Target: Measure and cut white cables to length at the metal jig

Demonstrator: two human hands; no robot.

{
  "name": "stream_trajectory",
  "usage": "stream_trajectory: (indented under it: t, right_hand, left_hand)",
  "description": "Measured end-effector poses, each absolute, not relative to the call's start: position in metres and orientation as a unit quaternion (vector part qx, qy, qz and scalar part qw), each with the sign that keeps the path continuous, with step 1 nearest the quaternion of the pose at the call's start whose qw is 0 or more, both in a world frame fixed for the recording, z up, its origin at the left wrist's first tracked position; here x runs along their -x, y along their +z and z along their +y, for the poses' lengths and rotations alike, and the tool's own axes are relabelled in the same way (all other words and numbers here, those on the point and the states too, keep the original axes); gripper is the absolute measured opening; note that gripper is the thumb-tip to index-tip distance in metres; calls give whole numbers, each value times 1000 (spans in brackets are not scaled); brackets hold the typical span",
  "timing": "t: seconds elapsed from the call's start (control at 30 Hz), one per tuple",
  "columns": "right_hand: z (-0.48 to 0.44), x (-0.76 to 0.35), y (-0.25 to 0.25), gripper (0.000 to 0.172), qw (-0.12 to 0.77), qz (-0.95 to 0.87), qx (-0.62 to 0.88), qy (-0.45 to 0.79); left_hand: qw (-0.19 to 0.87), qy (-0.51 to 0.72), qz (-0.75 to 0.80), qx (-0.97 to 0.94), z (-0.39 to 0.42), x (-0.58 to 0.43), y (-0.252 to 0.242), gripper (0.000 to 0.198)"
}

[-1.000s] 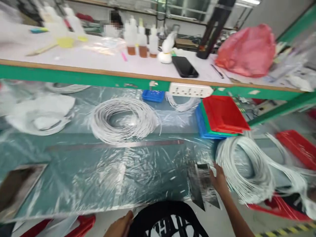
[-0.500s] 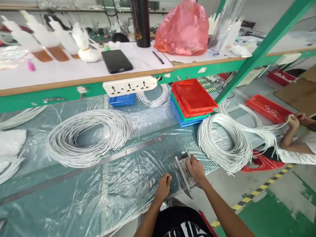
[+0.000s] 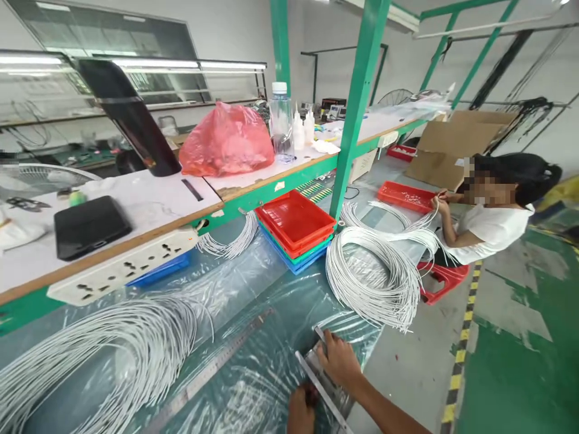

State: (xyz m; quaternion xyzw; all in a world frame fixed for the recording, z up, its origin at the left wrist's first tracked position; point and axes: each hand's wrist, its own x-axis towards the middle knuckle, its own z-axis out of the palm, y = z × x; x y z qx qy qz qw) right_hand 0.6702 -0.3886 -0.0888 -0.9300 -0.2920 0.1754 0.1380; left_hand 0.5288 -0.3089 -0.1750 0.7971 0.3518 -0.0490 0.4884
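Metal bracket [image 3: 320,389], one: at the near edge of the plastic-covered table [image 3: 289,301]. Right hand [image 3: 340,363]: fingers wrapped over the bracket's far side, gripping it. Left hand [image 3: 301,411]: just beside the bracket, fingers curled inward; from my spot I cannot tell whether they hold anything. White cable coil [image 3: 337,274]: beyond the bracket. Ruler [image 3: 212,374]: flat, left of both hands.

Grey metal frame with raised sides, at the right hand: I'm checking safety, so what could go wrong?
The right hand holds the grey metal frame near the edge of the green, plastic-covered bench; a slip might drop it. Ends of the white cable coil seem to overhang that edge and could snag.
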Motion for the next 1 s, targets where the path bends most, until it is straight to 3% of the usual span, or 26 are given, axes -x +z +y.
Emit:
stream_trajectory:
  t: [0.23,0.63,1.0]
  right_hand:
    - [-402,-664,-86,29,88,-297,929,201]
    - [-421,-652,-99,27,-3,-340,926,166]
    - [-442,-659,-129,44,120,-340,917,173]
  left_hand:
    - [513,-97,342,-781,-324,-529,-144,21]
    - [540,-127,341,-759,-343,-508,-161,29]
    - [541,-161,291,-773,-336,-506,-155,22]
